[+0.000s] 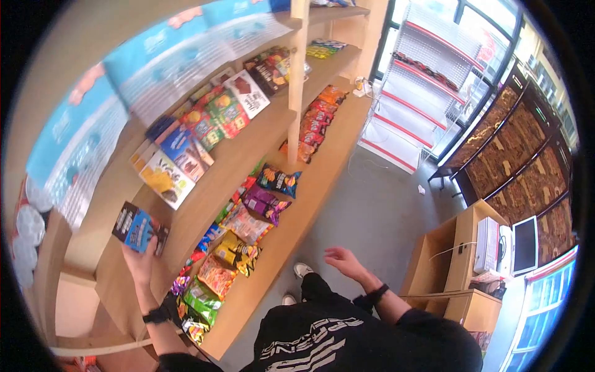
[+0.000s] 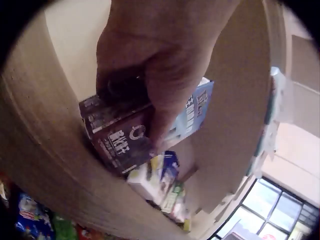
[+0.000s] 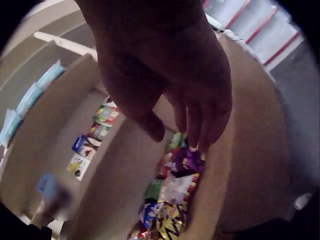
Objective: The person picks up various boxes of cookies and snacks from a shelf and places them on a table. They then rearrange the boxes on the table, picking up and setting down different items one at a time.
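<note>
My left hand grips a snack box with dark brown and blue faces on the upper shelf. Seen from the left wrist, the thumb of the left hand presses the brown printed side of the box, while the blue face shows beyond it. Other cartons, among them a white and yellow one, stand farther along that shelf. My right hand hangs over the aisle in front of the lower shelf, holding nothing. In the right wrist view its fingers point down, loosely bent.
Bagged snacks line the lower wooden shelf, with red packs beyond the upright post. Blue-and-white packages fill the top level. A white wire rack stands at the back, a wooden counter at right.
</note>
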`<state>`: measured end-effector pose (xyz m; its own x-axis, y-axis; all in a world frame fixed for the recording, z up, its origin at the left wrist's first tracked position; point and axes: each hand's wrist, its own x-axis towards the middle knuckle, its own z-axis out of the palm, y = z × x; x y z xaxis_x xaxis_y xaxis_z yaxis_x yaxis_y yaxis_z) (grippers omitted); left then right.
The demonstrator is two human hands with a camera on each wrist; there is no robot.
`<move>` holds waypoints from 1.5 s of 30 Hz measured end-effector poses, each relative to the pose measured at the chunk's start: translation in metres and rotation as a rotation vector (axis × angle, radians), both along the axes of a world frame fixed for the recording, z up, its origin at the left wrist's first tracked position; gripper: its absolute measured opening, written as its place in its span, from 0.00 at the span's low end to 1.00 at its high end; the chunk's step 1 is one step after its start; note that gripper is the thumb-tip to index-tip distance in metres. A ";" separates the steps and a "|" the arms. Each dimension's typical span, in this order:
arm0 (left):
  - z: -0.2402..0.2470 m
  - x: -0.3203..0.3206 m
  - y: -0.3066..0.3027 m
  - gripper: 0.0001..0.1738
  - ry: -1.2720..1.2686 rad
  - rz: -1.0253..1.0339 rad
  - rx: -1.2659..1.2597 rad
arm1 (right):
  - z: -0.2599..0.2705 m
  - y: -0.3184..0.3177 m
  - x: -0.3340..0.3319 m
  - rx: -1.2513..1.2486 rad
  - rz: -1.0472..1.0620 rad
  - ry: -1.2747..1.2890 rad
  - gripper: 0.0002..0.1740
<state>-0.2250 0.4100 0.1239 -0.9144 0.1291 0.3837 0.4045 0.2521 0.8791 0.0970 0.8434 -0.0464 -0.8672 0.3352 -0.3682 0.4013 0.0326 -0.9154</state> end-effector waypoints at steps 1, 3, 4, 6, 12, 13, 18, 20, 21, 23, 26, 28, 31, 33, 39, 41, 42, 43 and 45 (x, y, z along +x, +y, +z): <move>0.005 0.013 0.011 0.22 0.066 0.056 0.074 | 0.025 -0.001 -0.025 -0.009 0.070 0.057 0.26; 0.033 0.052 0.037 0.24 -0.008 -0.009 -0.012 | 0.082 -0.005 -0.067 -0.028 0.277 0.187 0.34; 0.048 0.071 0.058 0.26 -0.115 -0.170 0.049 | 0.103 -0.008 -0.086 -0.075 0.365 0.275 0.38; 0.039 0.109 0.091 0.34 -0.311 -0.138 0.187 | 0.144 -0.017 -0.117 -0.050 0.517 0.531 0.45; 0.018 0.119 0.200 0.33 -0.465 -0.357 0.104 | 0.182 -0.031 -0.159 -0.252 0.556 0.515 0.45; 0.020 0.113 0.205 0.33 -0.340 -0.417 -0.008 | 0.182 -0.023 -0.156 -0.229 0.538 0.519 0.45; 0.007 -0.014 0.150 0.41 0.014 -0.039 0.021 | 0.155 0.032 -0.135 -0.165 0.160 0.514 0.37; -0.019 -0.109 0.082 0.50 -0.035 0.197 0.140 | 0.147 0.058 -0.117 -0.271 -0.006 0.524 0.33; -0.024 -0.138 0.061 0.55 -0.127 0.281 0.204 | 0.142 0.072 -0.106 -0.300 -0.078 0.518 0.32; -0.003 -0.140 0.068 0.57 -0.246 0.196 0.233 | 0.123 0.100 -0.085 -0.256 -0.209 0.413 0.29; 0.041 -0.115 0.103 0.55 -0.465 0.053 0.251 | 0.080 0.131 -0.059 -0.325 -0.427 0.456 0.26; 0.036 -0.124 0.100 0.51 -0.470 -0.022 0.272 | 0.103 0.131 -0.044 -0.383 -0.507 0.486 0.25; 0.023 -0.141 0.089 0.44 -0.485 -0.134 0.299 | 0.106 0.136 -0.034 -0.419 -0.614 0.525 0.24; 0.016 -0.152 0.082 0.40 -0.491 -0.210 0.314 | 0.103 0.139 -0.031 -0.395 -0.641 0.542 0.24; -0.001 -0.152 0.069 0.39 -0.520 -0.283 0.337 | 0.096 0.136 -0.034 -0.398 -0.597 0.476 0.24; -0.010 -0.140 0.082 0.39 -0.574 -0.331 0.350 | 0.110 0.130 -0.034 -0.394 -0.525 0.485 0.24; -0.017 -0.129 0.095 0.39 -0.599 -0.359 0.355 | 0.107 0.132 -0.034 -0.390 -0.526 0.488 0.24; -0.024 -0.119 0.108 0.39 -0.623 -0.387 0.358 | 0.106 0.132 -0.034 -0.393 -0.496 0.464 0.24; -0.035 -0.098 0.131 0.39 -0.671 -0.440 0.363 | 0.110 0.132 -0.035 -0.414 -0.462 0.411 0.25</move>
